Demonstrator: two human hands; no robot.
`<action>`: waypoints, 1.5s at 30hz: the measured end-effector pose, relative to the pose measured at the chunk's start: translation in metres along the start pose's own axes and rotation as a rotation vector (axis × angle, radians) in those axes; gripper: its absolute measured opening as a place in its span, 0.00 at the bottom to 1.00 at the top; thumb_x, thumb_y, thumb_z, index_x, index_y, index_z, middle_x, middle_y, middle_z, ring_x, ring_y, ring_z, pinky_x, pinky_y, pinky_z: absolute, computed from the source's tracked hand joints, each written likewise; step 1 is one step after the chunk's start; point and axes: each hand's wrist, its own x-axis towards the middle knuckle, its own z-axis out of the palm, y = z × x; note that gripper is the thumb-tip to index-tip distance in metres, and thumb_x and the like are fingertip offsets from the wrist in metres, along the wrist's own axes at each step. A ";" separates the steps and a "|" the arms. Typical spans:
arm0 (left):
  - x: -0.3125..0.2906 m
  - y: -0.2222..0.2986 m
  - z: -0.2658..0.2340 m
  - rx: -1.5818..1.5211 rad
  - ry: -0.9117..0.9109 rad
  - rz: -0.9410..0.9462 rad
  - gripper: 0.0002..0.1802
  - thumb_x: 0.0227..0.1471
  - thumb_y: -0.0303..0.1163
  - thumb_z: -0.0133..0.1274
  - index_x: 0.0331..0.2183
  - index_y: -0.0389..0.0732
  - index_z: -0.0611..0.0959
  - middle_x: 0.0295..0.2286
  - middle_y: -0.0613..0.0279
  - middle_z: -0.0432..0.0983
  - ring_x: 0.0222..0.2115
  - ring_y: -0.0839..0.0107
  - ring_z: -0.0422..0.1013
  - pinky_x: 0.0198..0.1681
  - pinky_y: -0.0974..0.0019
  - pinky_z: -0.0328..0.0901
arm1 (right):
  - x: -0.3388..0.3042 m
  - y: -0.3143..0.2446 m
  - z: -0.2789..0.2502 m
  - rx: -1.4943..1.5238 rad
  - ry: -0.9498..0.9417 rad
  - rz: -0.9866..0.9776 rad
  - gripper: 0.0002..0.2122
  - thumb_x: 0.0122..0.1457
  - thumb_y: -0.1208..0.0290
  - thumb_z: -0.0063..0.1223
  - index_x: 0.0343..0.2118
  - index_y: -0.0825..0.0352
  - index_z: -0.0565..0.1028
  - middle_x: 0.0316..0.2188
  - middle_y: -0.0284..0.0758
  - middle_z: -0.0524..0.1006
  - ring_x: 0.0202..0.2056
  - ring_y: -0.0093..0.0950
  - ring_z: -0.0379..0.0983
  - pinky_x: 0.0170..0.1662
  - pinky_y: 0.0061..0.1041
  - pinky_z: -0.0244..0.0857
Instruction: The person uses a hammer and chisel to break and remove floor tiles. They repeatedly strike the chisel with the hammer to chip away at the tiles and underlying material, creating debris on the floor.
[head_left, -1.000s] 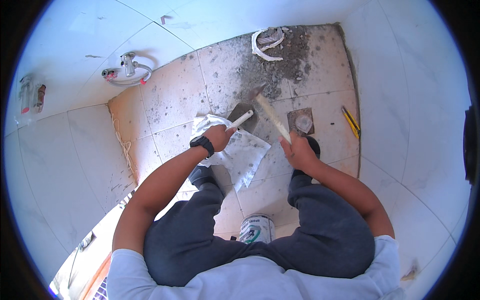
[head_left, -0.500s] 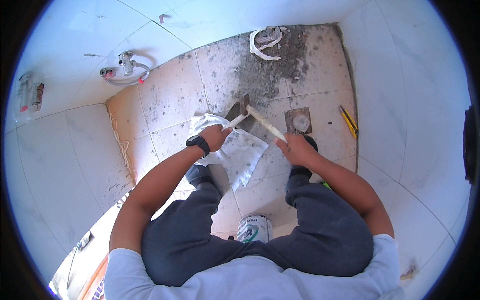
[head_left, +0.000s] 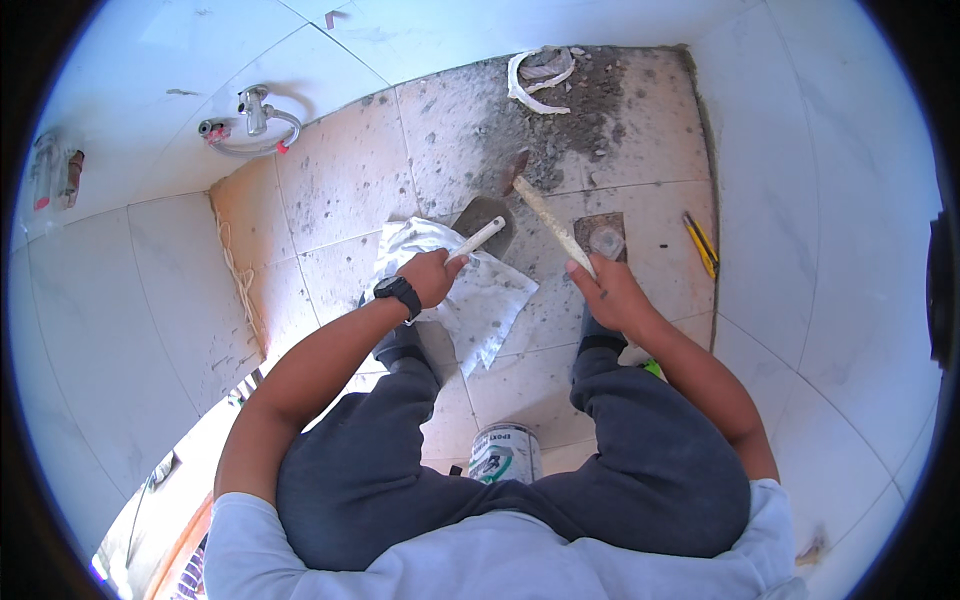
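meanwhile, hammer [head_left: 553, 226] in right hand [head_left: 614, 297], white can [head_left: 507, 456] between legs [head_left: 665, 445], contents hidden

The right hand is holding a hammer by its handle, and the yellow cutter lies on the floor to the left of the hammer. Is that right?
Not quite: the head view shows the yellow cutter to the right of the hammer. The right hand does hold the hammer's handle.

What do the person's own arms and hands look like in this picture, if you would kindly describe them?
Both the left hand and the right hand are gloveless. A black wristwatch with a dark strap is worn on the left side only. Short, pale whitish sleeves end above the elbows, leaving the forearms bare.
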 end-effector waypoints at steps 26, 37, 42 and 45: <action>0.015 -0.001 -0.010 0.072 -0.071 0.029 0.39 0.67 0.59 0.39 0.32 0.29 0.84 0.29 0.36 0.80 0.34 0.40 0.77 0.42 0.45 0.69 | 0.009 0.008 0.021 -0.218 -0.091 -0.018 0.22 0.69 0.56 0.49 0.31 0.76 0.72 0.26 0.59 0.76 0.31 0.58 0.76 0.36 0.49 0.69; 0.019 -0.001 -0.012 0.097 -0.079 0.026 0.39 0.67 0.59 0.39 0.34 0.29 0.84 0.31 0.36 0.81 0.35 0.40 0.77 0.42 0.44 0.69 | 0.004 0.013 0.020 -0.186 -0.110 0.002 0.23 0.69 0.55 0.49 0.33 0.77 0.73 0.25 0.59 0.77 0.32 0.58 0.76 0.37 0.49 0.69; 0.018 0.000 -0.013 0.103 -0.102 -0.010 0.38 0.67 0.59 0.39 0.35 0.29 0.84 0.32 0.35 0.81 0.36 0.40 0.77 0.43 0.44 0.69 | 0.004 0.016 0.026 -0.142 -0.018 0.030 0.24 0.69 0.53 0.49 0.33 0.77 0.74 0.25 0.59 0.77 0.33 0.58 0.77 0.39 0.50 0.70; 0.020 0.000 -0.015 0.123 -0.092 0.004 0.39 0.67 0.59 0.39 0.35 0.29 0.85 0.32 0.36 0.81 0.36 0.40 0.77 0.43 0.44 0.69 | 0.005 0.019 0.025 -0.226 -0.091 0.006 0.25 0.69 0.52 0.48 0.32 0.77 0.74 0.24 0.58 0.77 0.33 0.58 0.76 0.39 0.50 0.69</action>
